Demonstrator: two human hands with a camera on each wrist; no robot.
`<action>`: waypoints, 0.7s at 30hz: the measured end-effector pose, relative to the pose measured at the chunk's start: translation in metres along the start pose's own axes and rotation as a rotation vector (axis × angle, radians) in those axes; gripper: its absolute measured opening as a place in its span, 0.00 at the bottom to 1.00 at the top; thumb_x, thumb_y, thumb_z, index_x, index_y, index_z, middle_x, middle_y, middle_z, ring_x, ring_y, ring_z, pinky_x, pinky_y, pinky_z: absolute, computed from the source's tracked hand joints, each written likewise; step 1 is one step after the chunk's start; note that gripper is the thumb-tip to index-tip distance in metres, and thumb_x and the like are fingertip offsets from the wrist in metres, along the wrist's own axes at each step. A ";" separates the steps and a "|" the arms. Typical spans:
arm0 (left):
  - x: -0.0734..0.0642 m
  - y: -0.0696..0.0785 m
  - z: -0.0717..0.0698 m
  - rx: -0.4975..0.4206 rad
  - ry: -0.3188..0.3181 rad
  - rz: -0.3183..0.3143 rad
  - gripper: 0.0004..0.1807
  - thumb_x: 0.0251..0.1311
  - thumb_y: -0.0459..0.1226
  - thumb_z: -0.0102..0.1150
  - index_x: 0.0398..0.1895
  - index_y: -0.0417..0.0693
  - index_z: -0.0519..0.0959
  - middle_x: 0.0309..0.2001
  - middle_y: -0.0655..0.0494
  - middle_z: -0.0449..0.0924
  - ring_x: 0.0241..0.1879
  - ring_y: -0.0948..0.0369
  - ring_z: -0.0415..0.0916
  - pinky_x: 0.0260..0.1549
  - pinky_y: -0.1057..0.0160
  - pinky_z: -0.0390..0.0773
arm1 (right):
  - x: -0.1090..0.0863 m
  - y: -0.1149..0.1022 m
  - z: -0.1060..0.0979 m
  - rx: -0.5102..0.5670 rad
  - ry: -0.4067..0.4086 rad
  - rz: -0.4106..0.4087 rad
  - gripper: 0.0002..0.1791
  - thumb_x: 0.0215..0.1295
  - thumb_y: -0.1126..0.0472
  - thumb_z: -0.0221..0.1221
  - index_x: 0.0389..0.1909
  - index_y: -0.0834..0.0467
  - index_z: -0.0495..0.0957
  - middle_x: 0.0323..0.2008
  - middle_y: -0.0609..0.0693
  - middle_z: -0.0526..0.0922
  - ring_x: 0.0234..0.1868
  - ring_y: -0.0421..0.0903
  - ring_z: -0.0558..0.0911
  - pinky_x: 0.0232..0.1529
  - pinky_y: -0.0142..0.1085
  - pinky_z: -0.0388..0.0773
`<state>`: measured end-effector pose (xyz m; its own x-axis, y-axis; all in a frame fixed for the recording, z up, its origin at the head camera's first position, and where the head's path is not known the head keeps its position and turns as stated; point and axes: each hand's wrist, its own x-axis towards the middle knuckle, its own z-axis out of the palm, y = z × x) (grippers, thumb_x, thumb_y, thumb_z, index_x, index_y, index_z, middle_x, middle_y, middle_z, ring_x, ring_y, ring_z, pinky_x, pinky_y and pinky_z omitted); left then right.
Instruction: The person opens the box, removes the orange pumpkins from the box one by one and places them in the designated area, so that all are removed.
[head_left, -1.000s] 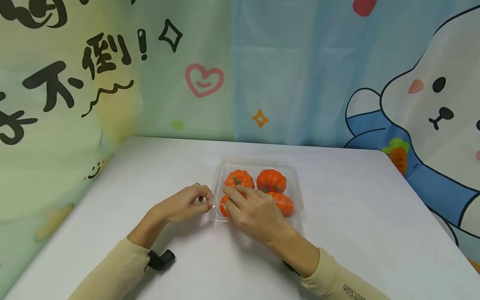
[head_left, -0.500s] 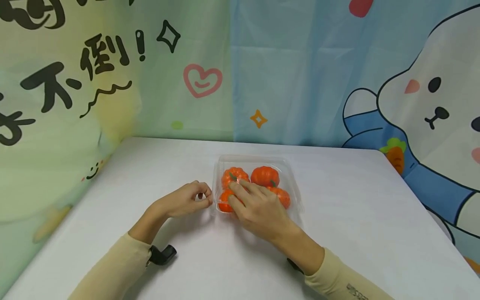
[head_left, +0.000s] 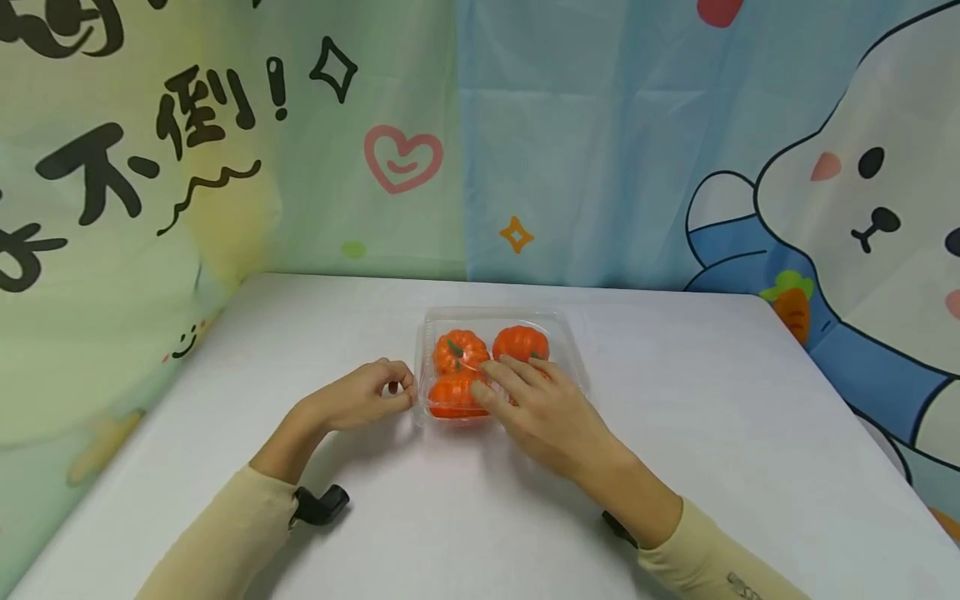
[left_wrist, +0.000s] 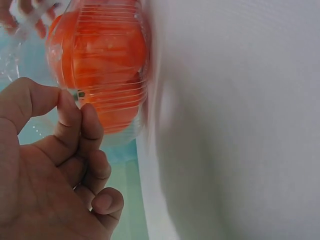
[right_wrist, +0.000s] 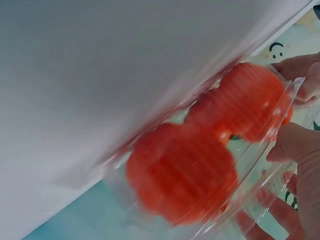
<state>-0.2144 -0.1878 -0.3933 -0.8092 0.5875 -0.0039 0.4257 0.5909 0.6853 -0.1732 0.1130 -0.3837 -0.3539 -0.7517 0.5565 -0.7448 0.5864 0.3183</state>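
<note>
A clear plastic clamshell box (head_left: pixel 495 314) sits on the white table with several orange toy pumpkins (head_left: pixel 460 352) inside, some showing green stems. At its left edge, my left hand (head_left: pixel 367 396) pinches the plastic rim between thumb and index finger, the other fingers loosely bent, as the left wrist view shows. Over the front right part of the box lies my right hand (head_left: pixel 555 417), fingers extended and spread on the clear top, covering most of one pumpkin. In the right wrist view, its thumb (right_wrist: pixel 290 142) is by the rim and the pumpkins (right_wrist: pixel 182 172) show through the ribbed side.
A white tabletop (head_left: pixel 712 417) surrounds the box. Behind it hangs a printed curtain (head_left: pixel 555 142) with a cartoon bear, a heart and lettering. Black wrist camera mounts (head_left: pixel 321 505) stick out from under the beige sleeves.
My right hand has slid rightward across the box, uncovering the front left pumpkin. The box has shifted slightly left and away. My left hand stays at the left edge.
</note>
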 end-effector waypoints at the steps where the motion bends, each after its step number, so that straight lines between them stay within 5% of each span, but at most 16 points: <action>1: 0.000 0.000 -0.001 0.002 -0.001 -0.001 0.04 0.64 0.36 0.55 0.35 0.50 0.80 0.35 0.58 0.75 0.44 0.56 0.68 0.44 0.58 0.66 | -0.002 0.002 0.000 -0.012 -0.006 0.006 0.19 0.65 0.64 0.66 0.56 0.52 0.76 0.58 0.54 0.82 0.58 0.55 0.83 0.53 0.52 0.81; 8: 0.002 0.000 -0.003 0.013 -0.005 0.019 0.03 0.63 0.35 0.56 0.34 0.51 0.80 0.34 0.58 0.74 0.42 0.56 0.68 0.44 0.59 0.66 | -0.012 0.012 -0.003 -0.035 -0.025 0.019 0.27 0.62 0.63 0.68 0.63 0.55 0.76 0.55 0.54 0.83 0.55 0.54 0.84 0.54 0.50 0.81; 21: 0.004 -0.001 -0.005 -0.019 -0.025 0.002 0.04 0.63 0.34 0.55 0.34 0.50 0.79 0.35 0.58 0.73 0.43 0.56 0.67 0.44 0.58 0.66 | -0.036 0.030 -0.012 -0.046 -0.056 0.072 0.25 0.58 0.57 0.72 0.55 0.56 0.78 0.53 0.54 0.85 0.54 0.56 0.85 0.52 0.52 0.82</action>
<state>-0.2197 -0.1888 -0.3905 -0.7978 0.6026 -0.0203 0.4197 0.5791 0.6989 -0.1760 0.1618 -0.3847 -0.4377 -0.7222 0.5355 -0.6902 0.6516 0.3147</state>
